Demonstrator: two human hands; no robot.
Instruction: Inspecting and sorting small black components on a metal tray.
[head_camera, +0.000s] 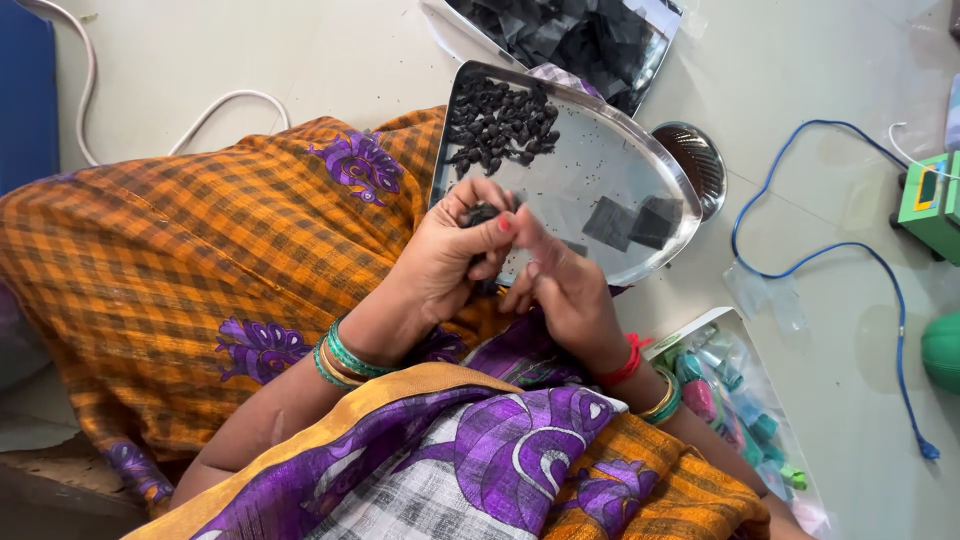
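1. Looking down through the head view, the left hand (450, 250) is seen curled shut around a small dark piece (484, 213), pinched between thumb and fingers.
2. The right hand (565, 290) is held just beside it, fingers bent toward the same piece; whether anything is gripped cannot be told.
3. Beyond both hands, the steel tray (600, 190) is tilted on the lap, and its heap of dark pieces (500, 125) is found at the far corner, nearer the left hand.

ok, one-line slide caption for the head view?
Left hand and right hand pinch small dark pieces over a steel tray on the lap.
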